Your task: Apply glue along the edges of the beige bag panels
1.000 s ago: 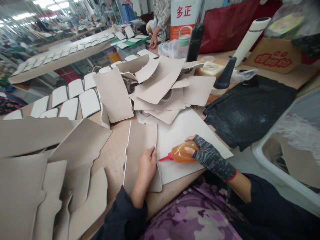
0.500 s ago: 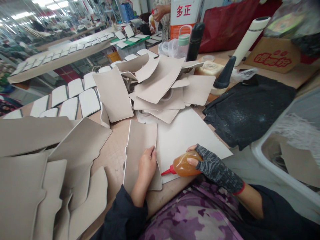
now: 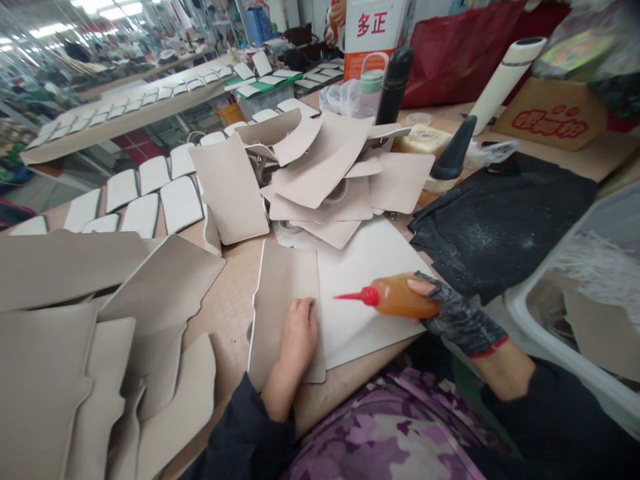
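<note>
While the right hand (image 3: 453, 317) grips the amber bottle (image 3: 406, 295), the left hand (image 3: 300, 333) rests fingers curled, hold unclear, on the beige panel (image 3: 280, 287) near the worktop's (image 3: 233, 300) front edge; dispensing seems in hand, calling next for careful nozzle (image 3: 356, 296) placement.

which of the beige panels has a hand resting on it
The flat, roughly rectangular beige leather-like panel under the bare left hand; the other beige panels lie untouched in piles to its left and beyond it.

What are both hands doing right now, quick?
Left hand: resting curled on the beige panel; can't tell whether it grips it.
Right hand: gloved, closed around the amber bottle.
</note>
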A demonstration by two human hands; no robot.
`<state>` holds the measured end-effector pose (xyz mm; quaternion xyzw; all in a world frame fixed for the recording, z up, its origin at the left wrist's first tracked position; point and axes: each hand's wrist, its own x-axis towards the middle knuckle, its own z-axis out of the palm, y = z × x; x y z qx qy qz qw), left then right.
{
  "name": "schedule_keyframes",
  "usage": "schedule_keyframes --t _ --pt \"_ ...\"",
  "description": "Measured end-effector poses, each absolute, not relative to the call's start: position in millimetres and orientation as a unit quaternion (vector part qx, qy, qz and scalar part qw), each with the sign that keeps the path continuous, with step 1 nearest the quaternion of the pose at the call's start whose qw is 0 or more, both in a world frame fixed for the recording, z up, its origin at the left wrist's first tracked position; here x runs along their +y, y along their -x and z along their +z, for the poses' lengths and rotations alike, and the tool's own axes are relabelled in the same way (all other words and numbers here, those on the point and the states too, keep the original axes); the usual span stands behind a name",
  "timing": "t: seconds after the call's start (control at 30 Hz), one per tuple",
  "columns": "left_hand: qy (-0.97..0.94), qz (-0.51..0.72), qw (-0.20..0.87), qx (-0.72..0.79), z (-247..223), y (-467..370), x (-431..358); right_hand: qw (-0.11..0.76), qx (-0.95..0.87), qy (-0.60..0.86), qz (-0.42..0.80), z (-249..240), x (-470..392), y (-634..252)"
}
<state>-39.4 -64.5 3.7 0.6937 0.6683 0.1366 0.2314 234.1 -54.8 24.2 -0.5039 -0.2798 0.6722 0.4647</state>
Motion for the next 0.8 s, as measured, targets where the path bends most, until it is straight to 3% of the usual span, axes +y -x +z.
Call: schedule_keyframes --t 0.27,0.43,0.6,0.8 --pt "-0.794 -0.050 0.112 0.596 25 41 -54 0.568 -0.024 0.295 0.768 27 -28 -232" --pt "-0.797 -0.057 0.194 0.570 32 49 -31 0.604 -0.029 0.249 0.756 18 -17 -226" --pt "-0.779 -0.104 0.266 0.558 37 51 -1 0.566 -0.069 0.251 0.782 9 -13 -226" --pt "-0.758 -0.083 0.307 0.570 37 46 19 0.585 -0.033 0.286 0.759 27 -14 -229"
